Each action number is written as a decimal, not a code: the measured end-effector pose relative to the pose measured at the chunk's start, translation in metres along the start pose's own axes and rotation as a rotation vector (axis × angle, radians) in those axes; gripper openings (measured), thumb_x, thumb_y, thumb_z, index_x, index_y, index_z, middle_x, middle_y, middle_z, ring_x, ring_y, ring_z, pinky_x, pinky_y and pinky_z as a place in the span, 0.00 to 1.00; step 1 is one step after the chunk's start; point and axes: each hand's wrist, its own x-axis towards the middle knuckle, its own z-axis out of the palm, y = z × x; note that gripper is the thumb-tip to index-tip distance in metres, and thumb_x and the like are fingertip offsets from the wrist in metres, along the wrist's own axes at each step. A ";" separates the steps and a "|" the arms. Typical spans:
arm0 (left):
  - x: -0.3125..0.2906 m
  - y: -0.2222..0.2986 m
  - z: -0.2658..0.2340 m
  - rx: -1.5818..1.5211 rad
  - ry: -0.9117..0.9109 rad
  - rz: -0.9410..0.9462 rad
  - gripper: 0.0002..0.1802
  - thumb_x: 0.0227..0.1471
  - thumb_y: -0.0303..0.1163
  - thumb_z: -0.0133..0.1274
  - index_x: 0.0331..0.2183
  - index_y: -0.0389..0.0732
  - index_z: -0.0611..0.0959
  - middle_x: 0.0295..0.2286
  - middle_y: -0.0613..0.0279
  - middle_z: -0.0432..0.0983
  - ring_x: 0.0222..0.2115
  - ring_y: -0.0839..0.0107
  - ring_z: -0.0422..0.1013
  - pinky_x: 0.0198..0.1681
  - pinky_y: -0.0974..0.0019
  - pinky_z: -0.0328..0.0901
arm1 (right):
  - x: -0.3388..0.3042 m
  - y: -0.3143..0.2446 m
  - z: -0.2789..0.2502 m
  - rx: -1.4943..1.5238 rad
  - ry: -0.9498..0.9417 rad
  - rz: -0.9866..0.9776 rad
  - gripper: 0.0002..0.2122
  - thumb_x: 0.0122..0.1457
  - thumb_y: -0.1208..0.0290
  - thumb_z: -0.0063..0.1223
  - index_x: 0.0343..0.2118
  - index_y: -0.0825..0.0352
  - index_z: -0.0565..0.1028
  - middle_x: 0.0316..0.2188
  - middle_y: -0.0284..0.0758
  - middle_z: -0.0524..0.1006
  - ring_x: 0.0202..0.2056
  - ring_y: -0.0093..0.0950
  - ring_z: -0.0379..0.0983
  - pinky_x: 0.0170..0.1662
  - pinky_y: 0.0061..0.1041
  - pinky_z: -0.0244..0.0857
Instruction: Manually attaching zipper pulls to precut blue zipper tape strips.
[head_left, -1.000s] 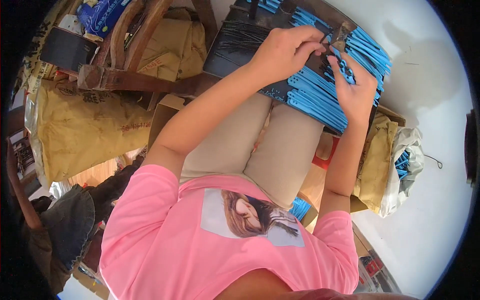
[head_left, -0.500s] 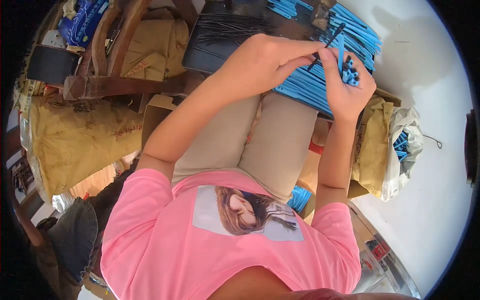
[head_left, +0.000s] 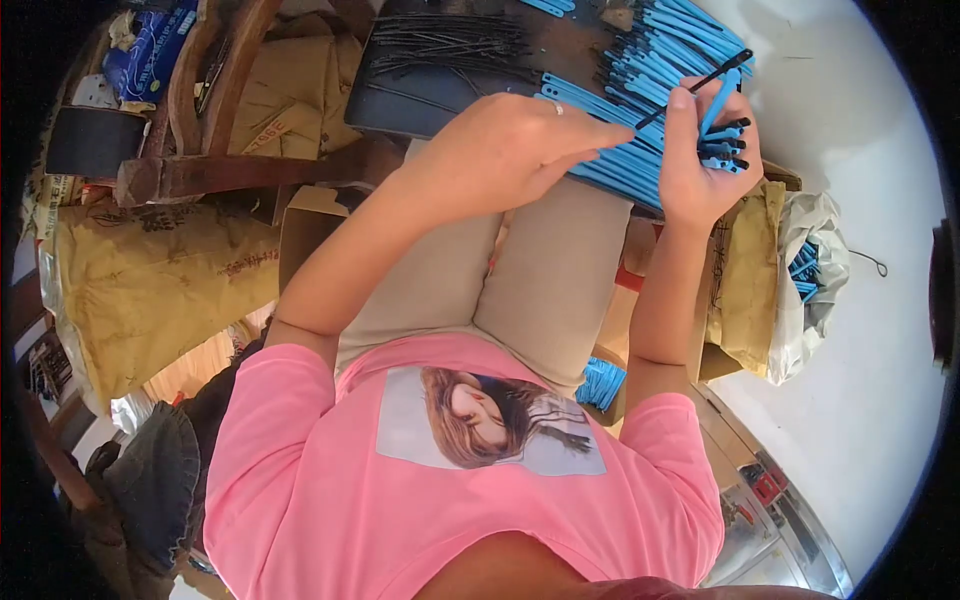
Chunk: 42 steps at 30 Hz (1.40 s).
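Note:
My right hand (head_left: 697, 165) is closed round a bundle of blue plastic strips (head_left: 722, 152) with black ends. A blue strip (head_left: 717, 105) stands up from this grip, and a thin black stick (head_left: 697, 87) slants across its top, under my right thumb. My left hand (head_left: 520, 150) reaches over from the left. Its index finger is stretched out, with the tip at the lower end of the black stick; the thumb is below and apart from it. The remaining left fingers are partly hidden. Beneath both hands lie many blue strips (head_left: 615, 150) in rows.
A dark tray (head_left: 400, 118) over my knees bears a pile of black sticks (head_left: 450, 45) on its left. At right stands a white bag (head_left: 835, 270) of blue pieces against the wall. A wooden chair (head_left: 240, 175) and a brown sack (head_left: 160, 290) are at left.
My left hand has drawn back slightly left and down, its thumb coming away from the black stick. My right hand has turned, so the stick and bundle point more to the right.

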 end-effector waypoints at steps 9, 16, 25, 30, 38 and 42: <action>-0.018 -0.009 -0.040 0.249 -0.049 -0.029 0.16 0.45 0.18 0.52 0.39 0.40 0.82 0.34 0.55 0.79 0.34 0.58 0.75 0.37 0.63 0.70 | 0.006 0.023 -0.033 0.044 0.102 -0.266 0.07 0.59 0.79 0.46 0.25 0.76 0.69 0.18 0.38 0.70 0.20 0.21 0.66 0.24 0.17 0.60; -0.045 -0.025 -0.081 0.517 -0.139 -0.136 0.15 0.42 0.22 0.53 0.36 0.44 0.83 0.31 0.60 0.79 0.33 0.62 0.75 0.34 0.63 0.70 | 0.002 0.010 -0.049 0.018 -0.010 -0.117 0.05 0.58 0.78 0.52 0.32 0.75 0.74 0.31 0.42 0.77 0.30 0.30 0.74 0.34 0.26 0.68; -0.033 -0.028 -0.081 0.541 -0.293 -0.084 0.12 0.42 0.22 0.52 0.33 0.41 0.81 0.28 0.62 0.76 0.33 0.62 0.73 0.35 0.62 0.69 | 0.013 0.020 -0.003 -0.517 -0.712 -0.138 0.12 0.51 0.76 0.57 0.40 0.68 0.76 0.38 0.42 0.76 0.39 0.42 0.72 0.44 0.29 0.65; -0.032 -0.023 -0.075 0.462 -0.230 -0.075 0.10 0.45 0.21 0.55 0.34 0.40 0.81 0.32 0.59 0.76 0.30 0.59 0.73 0.33 0.63 0.69 | 0.015 0.026 0.006 -0.651 -0.876 -0.078 0.13 0.51 0.74 0.56 0.40 0.70 0.75 0.35 0.44 0.74 0.40 0.45 0.70 0.44 0.34 0.64; 0.006 -0.007 -0.061 0.153 0.179 -0.104 0.09 0.49 0.18 0.53 0.36 0.34 0.78 0.34 0.60 0.77 0.33 0.70 0.76 0.35 0.71 0.70 | 0.021 0.021 0.007 -0.682 -0.822 -0.160 0.11 0.50 0.72 0.59 0.36 0.71 0.75 0.33 0.44 0.76 0.36 0.45 0.72 0.39 0.33 0.66; 0.031 -0.006 -0.044 -0.092 0.348 -0.286 0.05 0.50 0.19 0.54 0.32 0.32 0.77 0.28 0.56 0.76 0.26 0.80 0.72 0.25 0.78 0.65 | 0.021 0.012 0.003 -0.565 -0.563 -0.243 0.08 0.49 0.76 0.61 0.33 0.69 0.77 0.28 0.39 0.79 0.26 0.31 0.75 0.32 0.24 0.68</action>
